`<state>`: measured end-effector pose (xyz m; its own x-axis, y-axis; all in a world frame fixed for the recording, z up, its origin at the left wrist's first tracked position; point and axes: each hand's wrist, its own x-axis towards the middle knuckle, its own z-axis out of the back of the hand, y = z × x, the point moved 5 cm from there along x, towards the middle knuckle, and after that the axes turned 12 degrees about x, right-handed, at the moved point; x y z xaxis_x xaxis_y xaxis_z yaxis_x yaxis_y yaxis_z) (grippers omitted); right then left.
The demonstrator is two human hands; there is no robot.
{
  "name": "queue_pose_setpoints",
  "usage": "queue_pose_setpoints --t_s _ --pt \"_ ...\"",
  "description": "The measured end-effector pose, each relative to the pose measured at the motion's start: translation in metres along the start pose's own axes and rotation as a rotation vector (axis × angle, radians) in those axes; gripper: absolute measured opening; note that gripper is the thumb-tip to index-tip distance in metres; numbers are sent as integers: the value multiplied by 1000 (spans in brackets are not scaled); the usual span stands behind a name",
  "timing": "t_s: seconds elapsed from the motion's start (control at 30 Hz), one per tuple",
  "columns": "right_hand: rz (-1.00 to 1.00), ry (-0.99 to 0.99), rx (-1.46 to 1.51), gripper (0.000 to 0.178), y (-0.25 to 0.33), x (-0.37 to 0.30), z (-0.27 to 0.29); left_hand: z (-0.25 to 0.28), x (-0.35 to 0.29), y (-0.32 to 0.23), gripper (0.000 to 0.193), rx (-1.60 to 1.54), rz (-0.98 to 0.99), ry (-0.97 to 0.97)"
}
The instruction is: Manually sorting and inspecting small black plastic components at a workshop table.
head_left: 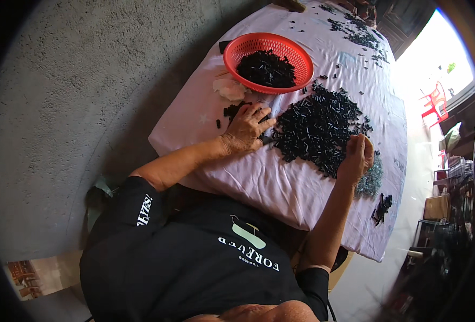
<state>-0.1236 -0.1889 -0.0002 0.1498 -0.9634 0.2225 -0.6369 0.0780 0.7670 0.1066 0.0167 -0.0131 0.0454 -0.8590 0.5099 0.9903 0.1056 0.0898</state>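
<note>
A wide heap of small black tube-like pieces (315,129) lies on the pale pink cloth. At its left side my left hand (245,129) rests low, palm down with its fingers stretched and apart, over a smaller group of black pieces (231,111). My right hand (357,156) is at the heap's right edge, its fingertips pressed together; whatever they may hold is too small to make out. Beside that hand lies a pile of small clear, greenish pieces (373,178), partly hidden by it. A red perforated plastic basket (300,59) beyond the left hand holds more black pieces (268,68).
The cloth-covered table (269,180) stands next to a rough grey wall (87,70). More dark pieces (363,38) are scattered at its far end, and a small black bunch (381,209) lies near the right edge. A red chair (436,104) stands farther right.
</note>
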Motion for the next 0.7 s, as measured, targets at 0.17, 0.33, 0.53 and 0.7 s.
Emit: queue_pose_setpoints --t_s 0.17,0.33,0.53,0.7 --pt "-14 -32 9 8 -11 1 -4 -10 1 -1 49 -44 7 28" --pt "41 -7 -95 9 -17 10 4 -8 4 -3 40 -30 38 1" --pt "61 -87 -135 9 -31 9 24 -2 8 -2 30 -61 7 -30" --pt "86 -75 -170 8 -27 6 19 -4 13 0 28 -55 1 32"
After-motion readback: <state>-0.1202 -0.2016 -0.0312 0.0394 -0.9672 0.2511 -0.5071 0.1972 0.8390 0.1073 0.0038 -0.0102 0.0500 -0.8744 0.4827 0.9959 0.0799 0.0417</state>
